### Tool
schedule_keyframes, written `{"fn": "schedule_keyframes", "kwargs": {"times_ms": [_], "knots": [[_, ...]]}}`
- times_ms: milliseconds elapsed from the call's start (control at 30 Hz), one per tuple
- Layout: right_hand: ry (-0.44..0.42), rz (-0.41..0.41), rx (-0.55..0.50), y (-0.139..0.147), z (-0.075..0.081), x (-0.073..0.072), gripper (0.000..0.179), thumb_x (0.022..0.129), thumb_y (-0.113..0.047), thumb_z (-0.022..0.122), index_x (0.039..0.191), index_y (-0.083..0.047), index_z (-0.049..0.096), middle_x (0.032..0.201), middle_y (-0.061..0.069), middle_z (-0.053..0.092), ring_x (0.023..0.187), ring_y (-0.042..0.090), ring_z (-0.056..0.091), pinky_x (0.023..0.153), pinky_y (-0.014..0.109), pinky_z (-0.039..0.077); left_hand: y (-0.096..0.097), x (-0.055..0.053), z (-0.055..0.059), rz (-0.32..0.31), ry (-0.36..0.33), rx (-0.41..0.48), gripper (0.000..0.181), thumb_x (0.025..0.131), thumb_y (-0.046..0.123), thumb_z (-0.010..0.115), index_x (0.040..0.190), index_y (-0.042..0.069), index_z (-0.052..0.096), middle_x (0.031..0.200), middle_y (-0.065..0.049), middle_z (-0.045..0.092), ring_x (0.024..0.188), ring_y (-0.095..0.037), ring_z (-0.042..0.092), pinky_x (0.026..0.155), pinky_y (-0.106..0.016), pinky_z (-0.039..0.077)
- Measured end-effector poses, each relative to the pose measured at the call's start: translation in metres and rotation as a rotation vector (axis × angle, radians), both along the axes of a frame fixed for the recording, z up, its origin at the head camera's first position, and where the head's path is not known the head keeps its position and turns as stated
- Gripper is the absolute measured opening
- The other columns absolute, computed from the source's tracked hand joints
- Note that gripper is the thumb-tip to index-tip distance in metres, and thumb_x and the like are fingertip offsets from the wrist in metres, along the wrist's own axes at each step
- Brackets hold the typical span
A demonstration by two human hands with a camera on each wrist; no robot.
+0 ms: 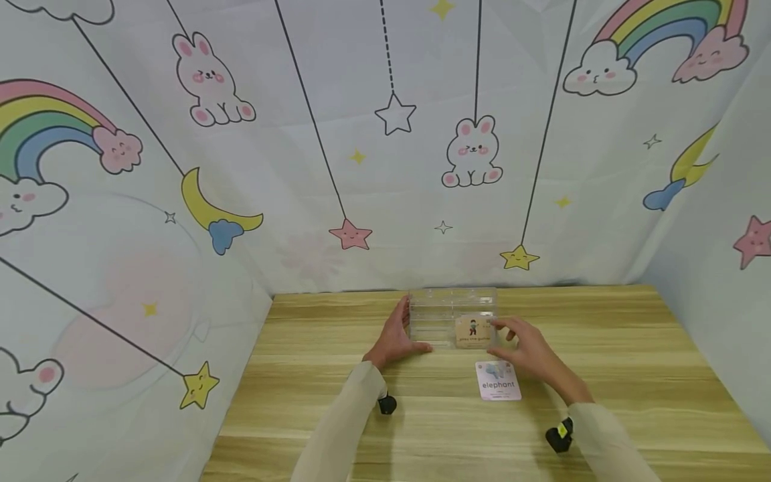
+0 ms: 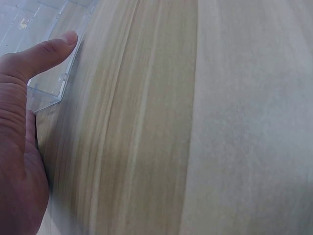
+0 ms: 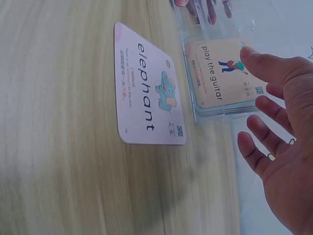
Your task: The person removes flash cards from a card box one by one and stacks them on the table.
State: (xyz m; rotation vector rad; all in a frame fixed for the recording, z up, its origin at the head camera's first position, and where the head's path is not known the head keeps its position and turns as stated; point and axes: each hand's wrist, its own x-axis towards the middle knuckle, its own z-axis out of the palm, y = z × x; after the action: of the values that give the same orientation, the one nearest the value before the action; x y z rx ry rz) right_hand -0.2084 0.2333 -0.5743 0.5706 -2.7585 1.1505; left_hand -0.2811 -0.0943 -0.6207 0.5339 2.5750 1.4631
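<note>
A clear plastic box (image 1: 430, 328) with compartments stands at the back of the table. My left hand (image 1: 394, 338) braces its left side with extended fingers, the thumb (image 2: 58, 46) lying along the front rim. In the front right compartment lies a stack of cards, topped by a tan "play the guitar" card (image 3: 220, 73). Fingers spread and relaxed, my right hand (image 1: 530, 348) is at the box's right side, its thumb tip over the tan card's edge in the right wrist view. A pink "elephant" card (image 3: 146, 93) lies face up before the box.
The wood-grain table (image 1: 301, 402) runs back to a white cloth backdrop (image 1: 409, 181) printed with rabbits, stars and rainbows. Cloth also closes off both sides. The box stands close to the back edge.
</note>
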Motion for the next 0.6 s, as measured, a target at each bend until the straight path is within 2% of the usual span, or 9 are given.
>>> {"fn": "schedule_keyframes", "kwargs": {"times_ms": [233,433,600], "knots": [[0.006,-0.003,-0.027,-0.0052,-0.0006,-0.0056,0.056,0.089,-0.016,0.085,0.138,-0.001,0.061,0.119,0.016,0.066,0.093,0.028,0.061,0.078,0.049,0.056,-0.0003,-0.0004,-0.0007,0.002,-0.005,0.005,0.132,0.072,0.026,0.099,0.167,0.014,0.009,0.168,-0.012,0.028,0.151,-0.025,0.033,0.121,-0.034,0.035],[-0.005,-0.005,-0.024,-0.0062,-0.0005,-0.0060,0.056,0.089,-0.014,0.084,0.138,0.001,0.061,0.119,0.017,0.065,0.093,0.027,0.060,0.079,0.050,0.056,0.0000,-0.0003,0.0001,0.005,-0.012,-0.004,0.133,0.071,0.027,0.099,0.167,0.015,0.009,0.167,-0.010,0.029,0.151,-0.022,0.034,0.121,-0.031,0.034],[-0.016,-0.013,-0.034,-0.0065,-0.0016,-0.0063,0.052,0.089,-0.014,0.083,0.135,0.000,0.062,0.120,0.017,0.065,0.094,0.027,0.060,0.079,0.051,0.057,-0.0006,0.0003,0.0009,-0.002,0.002,0.000,0.132,0.072,0.027,0.099,0.167,0.015,0.008,0.167,-0.013,0.028,0.151,-0.026,0.034,0.121,-0.035,0.035]]}}
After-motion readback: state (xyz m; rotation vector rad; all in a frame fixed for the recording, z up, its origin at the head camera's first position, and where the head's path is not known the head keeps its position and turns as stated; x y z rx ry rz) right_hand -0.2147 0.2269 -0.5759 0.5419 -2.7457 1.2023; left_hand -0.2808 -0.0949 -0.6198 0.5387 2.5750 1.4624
